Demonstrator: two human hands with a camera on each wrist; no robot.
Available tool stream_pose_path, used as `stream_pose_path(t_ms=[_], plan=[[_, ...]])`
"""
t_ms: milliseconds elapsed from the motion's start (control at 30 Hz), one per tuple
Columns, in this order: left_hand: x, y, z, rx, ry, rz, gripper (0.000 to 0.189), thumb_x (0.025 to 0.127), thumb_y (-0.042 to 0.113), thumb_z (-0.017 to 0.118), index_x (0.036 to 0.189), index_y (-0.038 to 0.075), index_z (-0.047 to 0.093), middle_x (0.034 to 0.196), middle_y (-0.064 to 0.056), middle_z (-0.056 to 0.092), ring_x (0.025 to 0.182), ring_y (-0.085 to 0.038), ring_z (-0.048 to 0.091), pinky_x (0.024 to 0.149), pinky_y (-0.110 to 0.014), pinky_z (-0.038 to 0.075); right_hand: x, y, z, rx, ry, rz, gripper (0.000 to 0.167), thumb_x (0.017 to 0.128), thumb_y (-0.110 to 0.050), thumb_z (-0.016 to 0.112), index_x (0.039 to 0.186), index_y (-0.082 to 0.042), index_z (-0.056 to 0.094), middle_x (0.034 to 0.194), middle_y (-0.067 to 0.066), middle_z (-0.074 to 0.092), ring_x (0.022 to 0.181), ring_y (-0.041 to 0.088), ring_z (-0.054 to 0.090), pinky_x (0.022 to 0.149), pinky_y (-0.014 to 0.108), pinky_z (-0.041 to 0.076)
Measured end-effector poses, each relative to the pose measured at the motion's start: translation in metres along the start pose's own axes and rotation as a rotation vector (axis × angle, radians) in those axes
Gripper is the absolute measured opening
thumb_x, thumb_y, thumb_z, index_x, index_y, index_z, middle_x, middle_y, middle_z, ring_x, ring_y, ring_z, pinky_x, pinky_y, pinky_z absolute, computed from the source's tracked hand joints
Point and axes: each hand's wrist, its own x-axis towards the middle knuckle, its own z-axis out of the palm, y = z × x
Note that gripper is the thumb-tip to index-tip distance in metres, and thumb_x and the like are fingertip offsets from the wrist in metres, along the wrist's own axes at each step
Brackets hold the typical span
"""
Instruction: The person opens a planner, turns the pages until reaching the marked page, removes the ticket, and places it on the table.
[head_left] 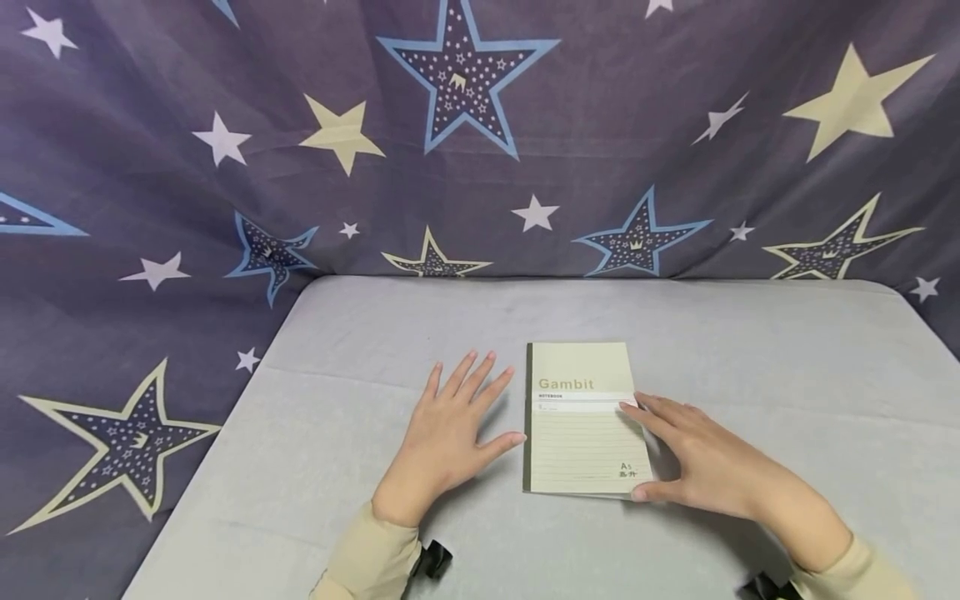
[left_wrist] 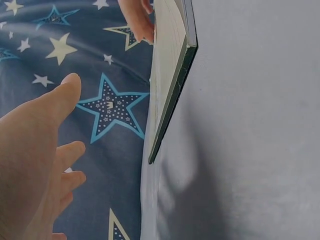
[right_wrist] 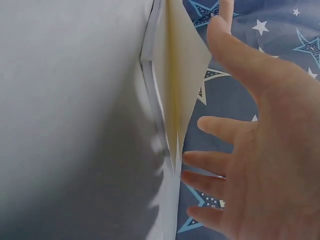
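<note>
A cream notebook [head_left: 583,450] with a dark spine and the word "Gambit" on its cover lies on the grey table, spine to the left. My left hand [head_left: 442,433] is spread just left of the spine, holding nothing, its thumb tip right at the spine's edge. At the notebook's right edge is my right hand [head_left: 708,458], index fingertip over the cover's white band and thumb at the lower right corner. Its fingers are fairly straight in the right wrist view, where the front cover [right_wrist: 187,65] stands a little away from the pages.
The grey table cloth [head_left: 420,317] spreads around the notebook. Behind and to the left hangs a dark curtain [head_left: 600,100] printed with stars. A black strap piece [head_left: 432,560] sits at the left sleeve cuff.
</note>
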Motion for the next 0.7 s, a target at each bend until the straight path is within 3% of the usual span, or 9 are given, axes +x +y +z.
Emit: stream_pose_path(t_ms=[167, 367, 533, 700], plan=[[0.000, 0.000, -0.001, 0.007, -0.008, -0.004, 0.079, 0.092, 0.072, 0.044, 0.156, 0.028, 0.032, 0.163, 0.000, 0.023, 0.151, -0.020, 0.009, 0.120, -0.053, 0.005, -0.001, -0.003, 0.001, 0.009, -0.020, -0.002, 0.107, 0.068, -0.073, 0.073, 0.150, -0.011, 0.043, 0.151, 0.025, 0.038, 0.134, 0.047, 0.041, 0.107, 0.063, 0.033], [0.002, -0.001, -0.004, 0.007, -0.017, -0.004, 0.079, 0.092, 0.071, 0.044, 0.156, 0.027, 0.032, 0.163, 0.000, 0.023, 0.151, -0.020, 0.009, 0.121, -0.052, 0.004, 0.000, -0.006, 0.000, -0.010, 0.009, 0.003, 0.103, 0.072, -0.071, 0.072, 0.148, -0.007, 0.046, 0.148, 0.027, 0.041, 0.128, 0.049, 0.046, 0.103, 0.063, 0.038], [0.002, -0.002, -0.006, -0.004, -0.021, -0.001, 0.077, 0.093, 0.069, 0.045, 0.156, 0.026, 0.033, 0.163, 0.000, 0.023, 0.151, -0.021, 0.010, 0.120, -0.053, 0.007, 0.001, -0.009, -0.002, -0.025, 0.109, -0.034, 0.104, 0.075, -0.070, 0.071, 0.148, -0.001, 0.043, 0.148, 0.025, 0.043, 0.126, 0.045, 0.050, 0.102, 0.059, 0.042], [0.000, -0.007, -0.007, -0.043, -0.038, -0.018, 0.076, 0.094, 0.069, 0.044, 0.157, 0.027, 0.030, 0.164, 0.002, 0.021, 0.152, -0.019, 0.008, 0.121, -0.053, 0.006, 0.005, -0.017, -0.004, -0.021, 0.229, -0.075, 0.113, 0.074, -0.065, 0.075, 0.154, 0.000, 0.028, 0.152, 0.020, 0.041, 0.130, 0.038, 0.048, 0.105, 0.055, 0.039]])
